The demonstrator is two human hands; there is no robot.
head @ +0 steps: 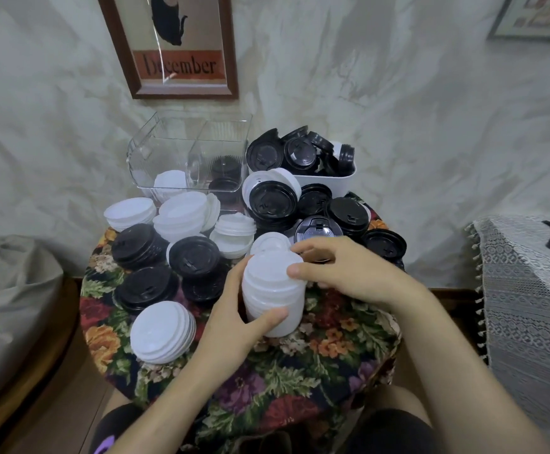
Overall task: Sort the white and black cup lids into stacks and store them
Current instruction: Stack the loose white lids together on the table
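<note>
Lids cover most of the small round table [299,381]. The ones in hand form a white stack [272,290], held tilted over the middle of the flowered cloth with its top toward the far edge. I cannot tell whether its lower end rests on the cloth. The left hand [231,326] grips the lower end, thumb across the near side and fingers curled behind. The right hand [342,270] holds the upper end, thumb pressed on the side and fingers curved over the far rim.

Toward the left edge sit loose piles of black lids [195,255] and more white lids [162,332], some of them leaning. At the far edge stands a clear box [142,152] with two compartments: a few white ones lie in the left, a few black in the right. Just beside it, at the far right, a white tub [335,181] is heaped with black ones.

These look like thin moulded plastic: very light, springy and smooth. Nested together, the stack seems stiff along its length, but it would likely slide apart or fan out if held at one end only. The safest hold is probably the one shown, a hand at each end pressing gently inward. Squeezing the sides hard could buckle the thin rims. The left compartment of the clear box seems the fitting place for it.
</note>
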